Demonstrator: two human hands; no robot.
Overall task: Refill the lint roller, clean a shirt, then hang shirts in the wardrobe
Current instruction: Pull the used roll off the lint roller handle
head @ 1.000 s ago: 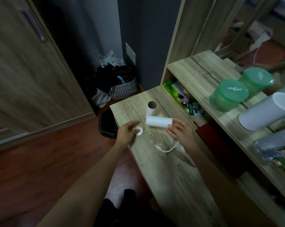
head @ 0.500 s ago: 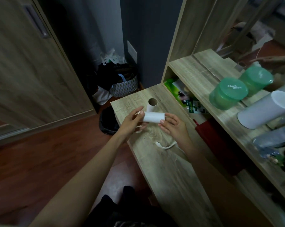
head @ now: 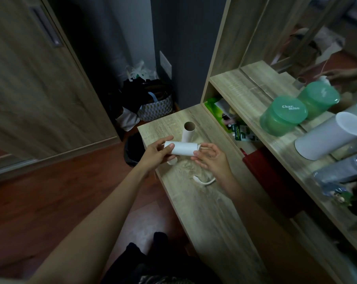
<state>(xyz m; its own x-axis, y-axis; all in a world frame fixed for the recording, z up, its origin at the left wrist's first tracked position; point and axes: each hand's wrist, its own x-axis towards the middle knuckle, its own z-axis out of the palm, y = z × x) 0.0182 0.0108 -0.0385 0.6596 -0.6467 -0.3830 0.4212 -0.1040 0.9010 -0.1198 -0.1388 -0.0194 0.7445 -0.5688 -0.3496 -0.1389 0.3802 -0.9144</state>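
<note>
dim indoor light | dark far corner | wide-angle edge bending | slight blur

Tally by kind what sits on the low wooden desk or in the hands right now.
Paper tubes: 2, the white paper roll gripped by the left hand and right hand, and the pale upright cardboard tube on the wooden desk
Caps: 1, the small white round cap beside the left hand
Handles: 1, the curved white plastic handle
Total: 4

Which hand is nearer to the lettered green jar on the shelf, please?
Right. The right hand pinches one end of the white roll, left of the green jar; the left hand grips the other end, farther away.
</note>
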